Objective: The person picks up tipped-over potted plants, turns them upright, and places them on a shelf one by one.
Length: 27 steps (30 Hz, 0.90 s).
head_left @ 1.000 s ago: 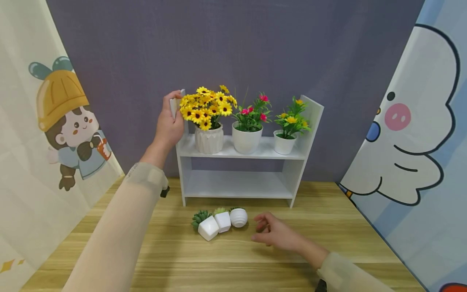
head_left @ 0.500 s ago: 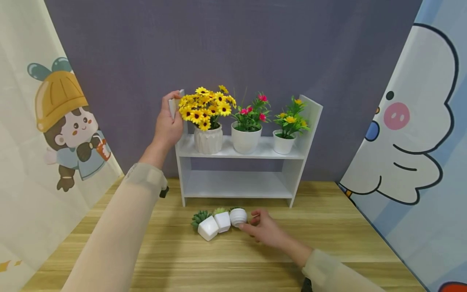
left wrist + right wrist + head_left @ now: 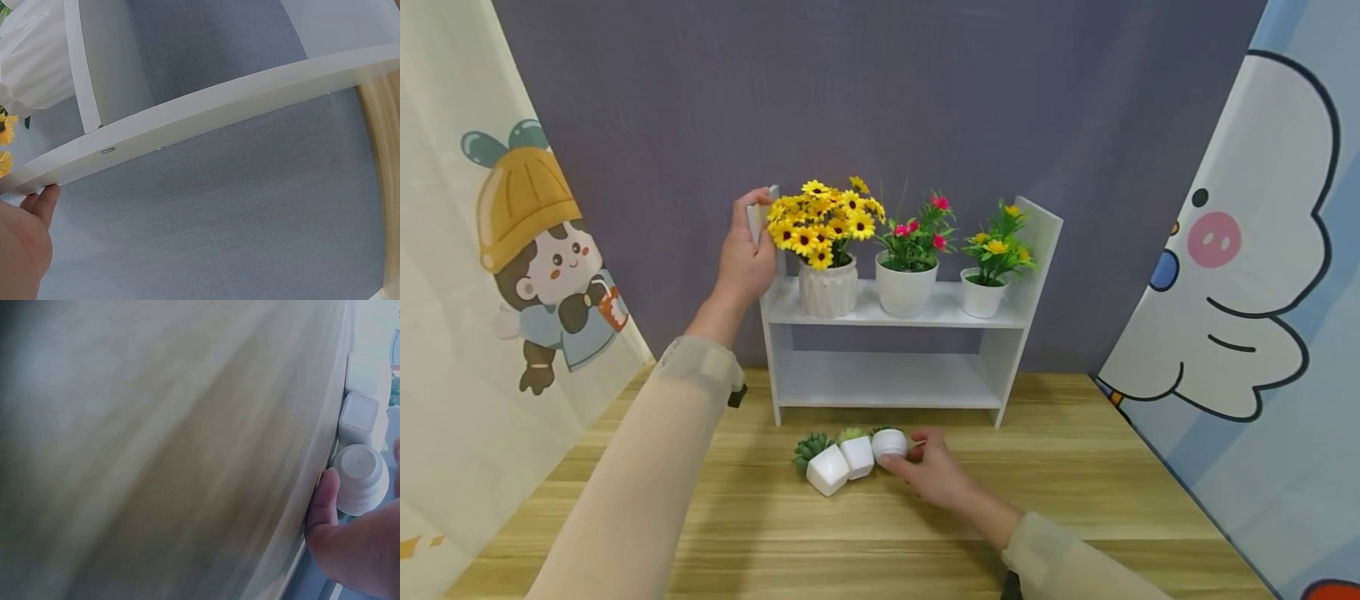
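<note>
At the upper left my left hand [image 3: 747,254] grips the top of the left side panel of a white two-tier shelf [image 3: 891,379]. In the left wrist view its fingertips [image 3: 47,199] lie on that board's edge. My right hand [image 3: 936,475] is at a small round white succulent pot [image 3: 889,445] lying tipped over on the table. The thumb [image 3: 326,490] lies against the pot in the right wrist view, with the fingers curled on its other side. Two square white succulent pots, a middle one [image 3: 857,457] and a left one [image 3: 827,471], lie alongside it.
On the upper tier stand a pot of yellow daisies [image 3: 827,287], a pot with pink flowers [image 3: 906,283] and a smaller pot with yellow flowers [image 3: 983,296]. The wooden table [image 3: 820,542] is bounded by a grey backdrop [image 3: 887,100] and printed side curtains.
My right hand has moved left to the round succulent pot, and its thumb and fingers have come around it. The left hand keeps its grip on the shelf.
</note>
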Available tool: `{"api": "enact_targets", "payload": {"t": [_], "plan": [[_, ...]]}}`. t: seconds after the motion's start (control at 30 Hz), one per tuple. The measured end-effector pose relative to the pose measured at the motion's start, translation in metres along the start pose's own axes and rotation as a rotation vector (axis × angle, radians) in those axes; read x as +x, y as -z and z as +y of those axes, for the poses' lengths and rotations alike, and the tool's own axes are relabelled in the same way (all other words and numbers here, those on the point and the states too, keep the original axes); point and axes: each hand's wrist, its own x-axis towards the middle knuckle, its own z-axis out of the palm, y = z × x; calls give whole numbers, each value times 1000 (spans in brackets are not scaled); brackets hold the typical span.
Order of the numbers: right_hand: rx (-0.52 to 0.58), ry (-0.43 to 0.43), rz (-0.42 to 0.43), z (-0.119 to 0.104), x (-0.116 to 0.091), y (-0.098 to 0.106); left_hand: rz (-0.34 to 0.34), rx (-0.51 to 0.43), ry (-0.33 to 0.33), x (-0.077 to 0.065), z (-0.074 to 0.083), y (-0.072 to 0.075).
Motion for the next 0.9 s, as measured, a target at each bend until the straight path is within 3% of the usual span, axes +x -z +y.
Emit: {"api": "enact_targets", "payload": {"t": [0.4,0.9], "plan": [[-83,10,25,-1,8,-7,2,1,1,-1,0,1],[-76,20,33,0,11,-9,8,2,-5,-1,0,0]]}}
